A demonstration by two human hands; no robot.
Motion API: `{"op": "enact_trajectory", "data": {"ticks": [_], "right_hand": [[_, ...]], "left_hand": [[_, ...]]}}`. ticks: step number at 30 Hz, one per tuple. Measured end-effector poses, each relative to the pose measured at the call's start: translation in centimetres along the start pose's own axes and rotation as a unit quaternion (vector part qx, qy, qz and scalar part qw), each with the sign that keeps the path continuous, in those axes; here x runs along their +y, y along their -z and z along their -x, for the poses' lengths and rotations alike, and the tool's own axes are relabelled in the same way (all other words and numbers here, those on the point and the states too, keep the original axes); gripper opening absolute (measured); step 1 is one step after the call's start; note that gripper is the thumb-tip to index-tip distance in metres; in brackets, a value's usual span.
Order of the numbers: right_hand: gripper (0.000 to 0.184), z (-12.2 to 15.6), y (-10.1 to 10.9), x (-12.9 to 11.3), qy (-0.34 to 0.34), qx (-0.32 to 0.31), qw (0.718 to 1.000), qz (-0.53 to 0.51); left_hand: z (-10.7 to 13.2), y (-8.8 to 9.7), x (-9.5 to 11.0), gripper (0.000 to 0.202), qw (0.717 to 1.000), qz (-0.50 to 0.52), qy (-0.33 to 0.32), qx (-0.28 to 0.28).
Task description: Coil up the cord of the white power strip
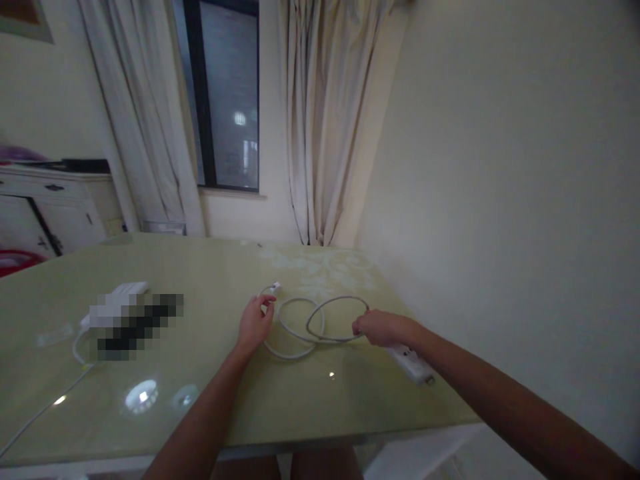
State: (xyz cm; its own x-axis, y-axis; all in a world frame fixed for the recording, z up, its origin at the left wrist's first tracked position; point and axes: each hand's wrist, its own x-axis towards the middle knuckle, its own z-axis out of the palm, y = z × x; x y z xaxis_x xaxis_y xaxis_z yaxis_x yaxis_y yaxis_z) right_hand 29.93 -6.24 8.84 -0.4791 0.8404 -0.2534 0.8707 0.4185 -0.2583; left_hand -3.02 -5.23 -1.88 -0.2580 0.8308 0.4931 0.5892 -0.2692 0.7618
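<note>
A white power strip (pixel 411 363) lies at the right side of the table, partly under my right hand. Its pale cord (pixel 295 357) spreads in loose loops across the tabletop between my hands. My right hand (pixel 383 327) is closed on the cord at the right end of the loops. At the left end, my left hand (pixel 257 321) has its fingers curled around the cord, just below the white plug (pixel 275 287). The plug points away from me. The hand hides part of the cord there.
The glossy pale-green table (pixel 210 393) meets the wall on the right. At left lie a blurred white object (pixel 117 303) with a cord and a blurred black object (pixel 140 327). Curtains (pixel 330 120), a window (pixel 230 100) and a white cabinet (pixel 65 207) stand beyond.
</note>
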Motion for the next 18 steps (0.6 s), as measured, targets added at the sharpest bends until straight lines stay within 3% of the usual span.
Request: {"op": "enact_trajectory", "data": {"ticks": [2,5,8,10,12,15,18], "right_hand": [[0.042,0.6,0.4,-0.6,-0.01,-0.118,0.989,-0.088],[0.035,1.5,0.9,-1.9,-0.029,-0.284,0.921,-0.266],[0.029,2.2,1.0,-3.4,0.011,-0.353,0.858,-0.373],[0.026,2.4,1.0,-4.1,0.072,-0.369,0.846,-0.377],[0.024,2.3,1.0,-4.5,0.118,-0.327,0.874,-0.339],[0.022,1.9,1.4,-4.5,0.121,-0.163,0.928,-0.314],[0.027,1.3,2.2,-4.4,0.102,-0.035,0.909,-0.403]], "left_hand": [[0.1,-0.2,0.1,0.019,1.0,-0.008,-0.003,-0.007],[0.2,-0.3,0.0,0.021,1.0,-0.008,-0.006,-0.015],[0.0,-0.1,-0.2,0.022,1.0,0.015,0.006,-0.014],[-0.3,0.0,-0.3,0.023,0.999,0.022,0.026,-0.009],[-0.4,0.1,-0.3,0.026,0.999,0.022,0.039,-0.01],[-0.4,0.0,-0.3,0.03,0.999,0.028,0.027,-0.025],[-0.2,-0.2,-0.3,0.029,0.999,0.026,0.003,-0.031]]}}
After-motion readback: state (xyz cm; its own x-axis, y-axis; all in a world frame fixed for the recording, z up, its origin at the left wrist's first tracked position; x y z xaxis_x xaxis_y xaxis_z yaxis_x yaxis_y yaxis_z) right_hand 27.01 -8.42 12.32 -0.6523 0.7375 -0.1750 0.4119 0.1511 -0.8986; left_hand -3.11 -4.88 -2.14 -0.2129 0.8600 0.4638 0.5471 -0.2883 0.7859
